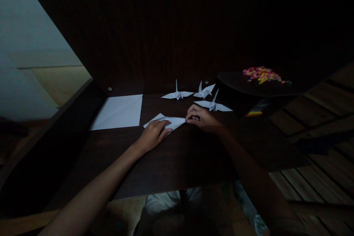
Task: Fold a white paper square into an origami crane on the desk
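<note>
A: Left side of desk (171,169)?
B: Got sheet (118,112) by left panel (52,143). Right of sheet, approx mid: folded paper (177,121), under left hand (155,132), w/ right hand (203,118) at right tip.
A: And far side?
B: Find 3 cranes beyond folded paper: left crane (178,95) & right crane (205,92) farther, near crane (213,106) just past right hand.
A: Far right?
B: See side shelf (235,83) w/ pile of small pcs (261,75) on top.
</note>
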`<state>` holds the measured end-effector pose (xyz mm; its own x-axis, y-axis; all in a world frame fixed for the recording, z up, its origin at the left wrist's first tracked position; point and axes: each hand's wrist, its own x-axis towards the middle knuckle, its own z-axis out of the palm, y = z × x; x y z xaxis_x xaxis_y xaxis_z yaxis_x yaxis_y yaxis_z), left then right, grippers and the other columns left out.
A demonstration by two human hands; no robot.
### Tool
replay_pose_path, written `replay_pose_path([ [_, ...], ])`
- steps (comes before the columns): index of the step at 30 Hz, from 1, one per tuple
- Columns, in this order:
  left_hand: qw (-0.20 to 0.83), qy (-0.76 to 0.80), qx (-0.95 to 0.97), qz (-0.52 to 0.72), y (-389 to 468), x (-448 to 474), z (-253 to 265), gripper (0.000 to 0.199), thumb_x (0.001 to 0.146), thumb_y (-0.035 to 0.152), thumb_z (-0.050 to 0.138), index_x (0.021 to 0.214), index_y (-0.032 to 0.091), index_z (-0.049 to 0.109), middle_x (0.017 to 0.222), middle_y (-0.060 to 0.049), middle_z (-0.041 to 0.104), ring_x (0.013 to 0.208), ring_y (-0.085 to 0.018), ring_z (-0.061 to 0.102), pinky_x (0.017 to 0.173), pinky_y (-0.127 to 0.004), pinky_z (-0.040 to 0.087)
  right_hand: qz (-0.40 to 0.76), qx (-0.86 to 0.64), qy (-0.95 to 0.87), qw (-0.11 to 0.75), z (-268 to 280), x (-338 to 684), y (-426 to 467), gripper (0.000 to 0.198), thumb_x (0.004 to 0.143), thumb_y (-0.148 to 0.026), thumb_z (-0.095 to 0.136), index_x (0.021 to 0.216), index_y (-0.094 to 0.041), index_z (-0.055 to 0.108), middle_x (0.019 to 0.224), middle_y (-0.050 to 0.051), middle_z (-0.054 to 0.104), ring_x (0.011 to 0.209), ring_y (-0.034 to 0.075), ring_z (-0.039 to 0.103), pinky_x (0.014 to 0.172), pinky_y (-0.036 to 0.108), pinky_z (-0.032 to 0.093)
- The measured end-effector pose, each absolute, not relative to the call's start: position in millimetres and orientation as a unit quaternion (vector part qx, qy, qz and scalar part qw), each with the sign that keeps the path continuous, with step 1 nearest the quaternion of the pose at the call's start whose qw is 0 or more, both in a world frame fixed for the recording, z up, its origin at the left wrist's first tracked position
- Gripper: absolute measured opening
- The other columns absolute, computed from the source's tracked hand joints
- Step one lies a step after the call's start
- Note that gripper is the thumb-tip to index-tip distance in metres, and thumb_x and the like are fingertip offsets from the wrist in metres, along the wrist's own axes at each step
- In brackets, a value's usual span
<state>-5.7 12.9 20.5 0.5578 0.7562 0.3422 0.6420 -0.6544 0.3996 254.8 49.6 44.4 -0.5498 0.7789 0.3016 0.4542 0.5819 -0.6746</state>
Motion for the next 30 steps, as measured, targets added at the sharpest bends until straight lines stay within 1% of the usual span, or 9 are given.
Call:
replay_pose_path([
  [5,0.107,0.405,0.875,0.243,10,-4,23,0.029,0.095,0.037,0.049,0.114,0.017,0.058,0.109,-0.010,0.068,0.102,-0.025,0.063,0.091,-0.039,0.049,0.255,-0.362,-0.852,0.281,49,255,48,0.009,0.082,-0.015,0.062,0.082,-0.019,0.069,0.090,0.004,0.051,0.077,0.015,0.051,0.066,0.028,0.043],
  [12,0.118,0.398,0.873,0.255,12,-3,19,0.027,0.096,0.034,0.048,0.114,0.017,0.058,0.109,-0.010,0.068,0.102,-0.024,0.063,0.093,-0.039,0.048,0.219,-0.340,-0.860,0.311,47,256,49,0.009,0.083,-0.013,0.062,0.080,-0.018,0.068,0.088,0.003,0.052,0.081,0.016,0.054,0.073,0.032,0.044],
  [18,0.122,0.406,0.868,0.259,9,-2,22,0.030,0.096,0.037,0.047,0.116,0.018,0.058,0.108,-0.009,0.067,0.101,-0.023,0.063,0.092,-0.038,0.049,0.207,-0.333,-0.852,0.347,52,250,43,0.008,0.083,-0.017,0.061,0.077,-0.019,0.066,0.087,0.004,0.052,0.079,0.016,0.054,0.069,0.031,0.045],
  [23,0.140,0.394,0.871,0.258,8,-1,25,0.030,0.098,0.033,0.040,0.119,0.018,0.056,0.111,-0.010,0.065,0.102,-0.022,0.062,0.092,-0.037,0.048,0.229,-0.336,-0.833,0.375,59,239,34,0.008,0.085,-0.023,0.062,0.077,-0.020,0.064,0.087,0.004,0.054,0.072,0.014,0.051,0.063,0.030,0.044],
  [26,0.161,0.380,0.873,0.259,10,-2,23,0.030,0.099,0.031,0.037,0.120,0.019,0.056,0.112,-0.010,0.065,0.104,-0.022,0.061,0.093,-0.035,0.048,0.240,-0.333,-0.821,0.396,59,237,33,0.007,0.084,-0.027,0.065,0.087,-0.021,0.065,0.088,0.004,0.057,0.069,0.014,0.052,0.063,0.031,0.045],
  [30,0.181,0.372,0.870,0.269,13,-5,20,0.030,0.099,0.031,0.038,0.120,0.020,0.056,0.111,-0.009,0.066,0.103,-0.021,0.061,0.093,-0.034,0.047,0.264,-0.330,-0.822,0.382,52,239,39,0.029,0.082,-0.026,0.068,0.110,-0.022,0.062,0.094,0.005,0.060,0.073,0.016,0.056,0.066,0.031,0.047],
])
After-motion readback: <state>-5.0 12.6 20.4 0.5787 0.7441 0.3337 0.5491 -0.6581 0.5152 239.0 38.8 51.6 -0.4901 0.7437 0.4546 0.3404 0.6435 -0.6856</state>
